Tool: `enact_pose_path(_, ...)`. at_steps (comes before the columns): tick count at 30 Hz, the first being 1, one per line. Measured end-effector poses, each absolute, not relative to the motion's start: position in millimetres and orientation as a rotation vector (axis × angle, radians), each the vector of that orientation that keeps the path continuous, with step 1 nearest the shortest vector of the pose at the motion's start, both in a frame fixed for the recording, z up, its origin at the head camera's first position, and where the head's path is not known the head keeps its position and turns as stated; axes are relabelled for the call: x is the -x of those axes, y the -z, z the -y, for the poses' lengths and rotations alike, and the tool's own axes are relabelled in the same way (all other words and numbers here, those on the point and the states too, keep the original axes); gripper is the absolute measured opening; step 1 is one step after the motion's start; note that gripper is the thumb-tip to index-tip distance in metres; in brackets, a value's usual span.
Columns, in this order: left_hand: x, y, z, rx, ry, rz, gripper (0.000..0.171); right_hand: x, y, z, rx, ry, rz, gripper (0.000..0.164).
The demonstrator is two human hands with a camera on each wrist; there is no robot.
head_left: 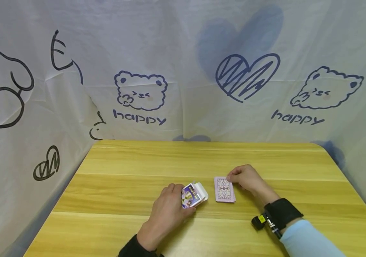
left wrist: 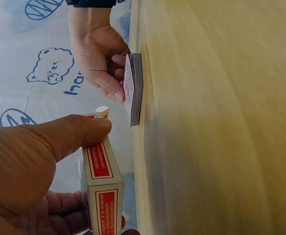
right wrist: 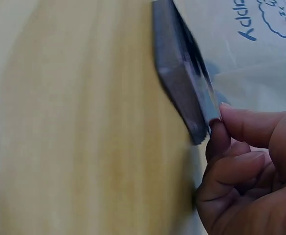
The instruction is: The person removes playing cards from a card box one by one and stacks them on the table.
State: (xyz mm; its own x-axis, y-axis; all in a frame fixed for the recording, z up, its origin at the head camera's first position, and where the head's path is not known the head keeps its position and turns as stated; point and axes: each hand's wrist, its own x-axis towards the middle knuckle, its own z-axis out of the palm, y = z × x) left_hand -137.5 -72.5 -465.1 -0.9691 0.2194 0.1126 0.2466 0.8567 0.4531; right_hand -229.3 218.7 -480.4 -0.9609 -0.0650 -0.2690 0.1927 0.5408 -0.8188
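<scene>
A stack of playing cards (head_left: 224, 190) lies face down on the table, its patterned backs up. At the stack's far right corner, my right hand (head_left: 246, 177) pinches the edge of a top card between thumb and forefinger. The right wrist view shows a narrow gap between the pinched card (right wrist: 212, 93) and the dark-edged deck (right wrist: 174, 73) under it; how many cards are pinched I cannot tell. Left of the stack, my left hand (head_left: 169, 206) grips a card box (head_left: 191, 196) with a colourful picture. Its white flap stands open toward the cards. Red printed panels (left wrist: 99, 159) show along the box's side.
The wooden table (head_left: 122, 164) ends at a back edge against a white cloth (head_left: 196, 107) with drawn bears and hearts. Another cloth wall hangs at the left. A black strap with a small device (head_left: 281, 214) sits on the right wrist.
</scene>
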Motion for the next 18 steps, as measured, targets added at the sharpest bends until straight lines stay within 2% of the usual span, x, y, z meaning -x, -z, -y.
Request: enact_pose_path(18, 136.4, 463.3, 73.4, 0.386, 0.733, 2.964, 0.074, 227.0, 483.5, -213.1, -0.043, 1.184, -2.718, 0.012)
